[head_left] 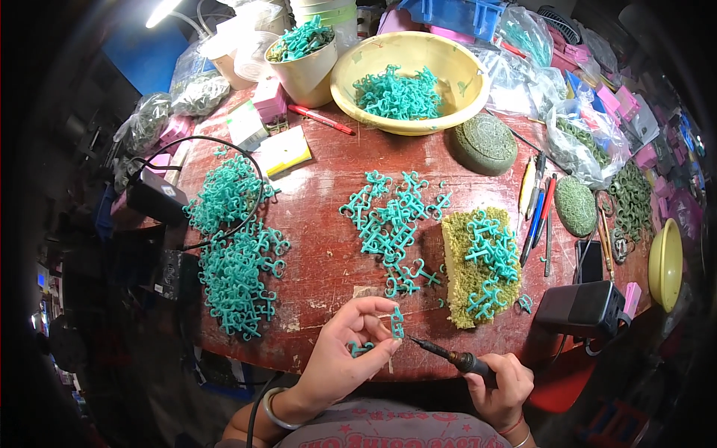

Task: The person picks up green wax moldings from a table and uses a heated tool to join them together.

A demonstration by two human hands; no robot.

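My left hand (pixel 336 347) pinches a small teal link-shaped piece (pixel 397 322) upright between thumb and forefinger. A second teal piece (pixel 361 349) rests inside the curled fingers of the same hand. My right hand (pixel 504 390) is closed round the dark handle of a soldering iron (pixel 464 361). Its thin tip points left, close to the lower end of the held piece; whether they touch I cannot tell. Beyond my hands lies a loose pile of teal pieces (pixel 390 228). To the right, more teal pieces (pixel 491 243) lie on a mossy-green sponge block (pixel 457 302).
Left on the worn red table (pixel 314 224) is a large teal heap (pixel 231 276), a black cable looping over it. A yellow basin (pixel 463 119) and a bucket (pixel 306 78) hold more pieces. Pens (pixel 536 216), a round green stone-like block (pixel 484 143) and a black box (pixel 581 310) stand right.
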